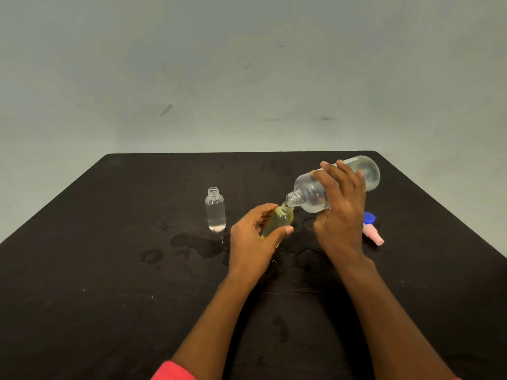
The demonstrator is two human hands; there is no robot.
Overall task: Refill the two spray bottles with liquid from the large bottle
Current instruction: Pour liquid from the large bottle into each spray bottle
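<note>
My right hand [340, 212] grips the large clear bottle [310, 193], tipped on its side with its open neck pointing down-left. The neck touches the mouth of a small yellowish spray bottle [279, 219], which my left hand [253, 242] holds tilted, fingers and thumb curled round its body. A second small clear bottle [216, 209] stands upright and uncapped to the left, with clear liquid inside.
A blue cap [369, 217] and a pink spray top [373, 235] lie on the black table [109, 270] just right of my right hand. Wet patches [197, 245] spread across the table around the bottles. A pale wall stands behind the far edge.
</note>
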